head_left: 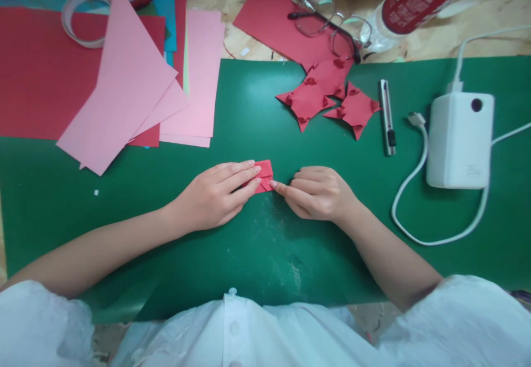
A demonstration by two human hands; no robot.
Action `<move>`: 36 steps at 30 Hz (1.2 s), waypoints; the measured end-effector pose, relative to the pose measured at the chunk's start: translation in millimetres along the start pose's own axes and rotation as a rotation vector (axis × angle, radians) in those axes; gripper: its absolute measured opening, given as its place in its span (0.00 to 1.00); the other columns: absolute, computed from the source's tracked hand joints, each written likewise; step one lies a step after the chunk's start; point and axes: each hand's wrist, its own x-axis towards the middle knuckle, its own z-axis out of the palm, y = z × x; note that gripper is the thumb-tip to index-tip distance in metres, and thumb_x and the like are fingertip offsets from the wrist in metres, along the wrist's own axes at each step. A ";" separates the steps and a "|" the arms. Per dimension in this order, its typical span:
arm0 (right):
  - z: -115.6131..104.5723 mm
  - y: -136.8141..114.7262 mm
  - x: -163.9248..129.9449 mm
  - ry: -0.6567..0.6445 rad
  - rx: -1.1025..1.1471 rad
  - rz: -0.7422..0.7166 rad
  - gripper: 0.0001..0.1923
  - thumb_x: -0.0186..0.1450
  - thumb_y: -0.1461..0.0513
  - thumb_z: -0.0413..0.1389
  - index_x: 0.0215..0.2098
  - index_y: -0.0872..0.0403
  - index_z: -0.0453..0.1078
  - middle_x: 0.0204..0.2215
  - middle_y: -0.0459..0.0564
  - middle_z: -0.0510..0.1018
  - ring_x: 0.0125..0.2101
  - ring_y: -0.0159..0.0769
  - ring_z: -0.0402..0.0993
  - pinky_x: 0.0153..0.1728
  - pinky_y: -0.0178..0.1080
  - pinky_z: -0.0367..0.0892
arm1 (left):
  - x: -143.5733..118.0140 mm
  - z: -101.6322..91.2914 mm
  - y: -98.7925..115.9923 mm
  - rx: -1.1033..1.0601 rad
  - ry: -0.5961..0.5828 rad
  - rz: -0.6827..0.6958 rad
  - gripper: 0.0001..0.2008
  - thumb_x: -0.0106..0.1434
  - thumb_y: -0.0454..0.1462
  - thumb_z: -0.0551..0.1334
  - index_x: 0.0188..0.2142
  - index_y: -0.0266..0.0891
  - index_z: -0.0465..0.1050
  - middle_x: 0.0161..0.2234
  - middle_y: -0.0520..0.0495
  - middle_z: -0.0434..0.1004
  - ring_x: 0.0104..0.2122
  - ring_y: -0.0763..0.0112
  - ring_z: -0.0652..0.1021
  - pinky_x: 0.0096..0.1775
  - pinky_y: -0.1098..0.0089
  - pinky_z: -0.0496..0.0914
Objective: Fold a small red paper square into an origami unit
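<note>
The left hand (213, 195) is pressing flat, fingers extended, on the folded red paper (264, 175) at the green mat's (124, 201) centre. The right hand (317, 192), curled closed, is touching its edge with one fingertip.

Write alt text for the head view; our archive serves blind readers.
Two bare hands press a small folded red paper piece flat on a green cutting mat: left hand on top, right hand pointing a fingertip at its edge. Beyond lie folded red paper shapes, a utility knife, pink sheets, eyeglasses and a white charger.
</note>
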 end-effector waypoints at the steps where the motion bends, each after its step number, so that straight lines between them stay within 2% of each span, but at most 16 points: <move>1: 0.1 -0.1 0.5 0.006 -0.003 -0.006 0.05 0.74 0.68 0.55 0.43 0.54 0.72 0.19 0.39 0.69 0.21 0.27 0.61 0.26 0.34 0.59 | 0.6 -0.3 0.2 -0.001 0.004 0.001 0.14 0.72 0.31 0.61 0.54 0.29 0.78 0.56 0.34 0.85 0.57 0.54 0.86 0.55 0.59 0.84; 11: 0.1 -0.9 -0.8 0.023 -0.011 -0.022 0.04 0.71 0.69 0.58 0.39 0.54 0.72 0.19 0.40 0.69 0.23 0.28 0.62 0.27 0.34 0.59 | -1.4 0.5 -0.1 -0.008 -0.011 -0.009 0.14 0.73 0.31 0.62 0.56 0.30 0.77 0.57 0.34 0.84 0.59 0.57 0.84 0.58 0.59 0.83; 15: 0.6 -1.3 -2.0 0.019 -0.023 -0.015 0.04 0.72 0.68 0.58 0.39 0.54 0.73 0.19 0.40 0.70 0.23 0.27 0.64 0.26 0.35 0.59 | -0.3 0.4 -0.1 -0.027 0.015 -0.013 0.13 0.73 0.31 0.62 0.54 0.29 0.78 0.55 0.34 0.85 0.57 0.55 0.85 0.56 0.59 0.83; 20: 0.9 -2.0 0.9 0.075 0.005 0.087 0.08 0.71 0.69 0.54 0.41 0.56 0.75 0.20 0.42 0.72 0.22 0.27 0.64 0.27 0.34 0.63 | 0.2 0.1 -0.1 -0.032 0.003 -0.022 0.12 0.73 0.32 0.61 0.52 0.30 0.78 0.56 0.34 0.85 0.58 0.56 0.85 0.55 0.59 0.83; 23: 1.7 -4.6 4.7 0.026 -0.040 0.106 0.06 0.72 0.67 0.57 0.39 0.56 0.76 0.20 0.41 0.72 0.21 0.26 0.63 0.24 0.35 0.60 | -0.1 0.1 -0.3 -0.016 0.003 -0.021 0.11 0.73 0.32 0.61 0.52 0.30 0.78 0.56 0.35 0.85 0.57 0.56 0.85 0.55 0.60 0.83; 26: 3.9 -8.4 6.8 0.033 -0.083 0.134 0.04 0.72 0.65 0.61 0.38 0.56 0.77 0.19 0.39 0.72 0.20 0.25 0.61 0.23 0.35 0.58 | -0.3 0.3 0.0 -0.003 0.009 -0.018 0.11 0.73 0.32 0.61 0.52 0.30 0.78 0.56 0.37 0.85 0.57 0.56 0.85 0.56 0.60 0.83; 36: 4.2 -14.6 8.3 0.073 -0.136 0.123 0.04 0.73 0.67 0.61 0.38 0.55 0.76 0.18 0.38 0.70 0.20 0.24 0.59 0.24 0.34 0.56 | 1.4 -0.6 1.1 -0.008 -0.006 -0.015 0.14 0.72 0.31 0.62 0.54 0.26 0.77 0.56 0.35 0.85 0.57 0.52 0.85 0.55 0.58 0.83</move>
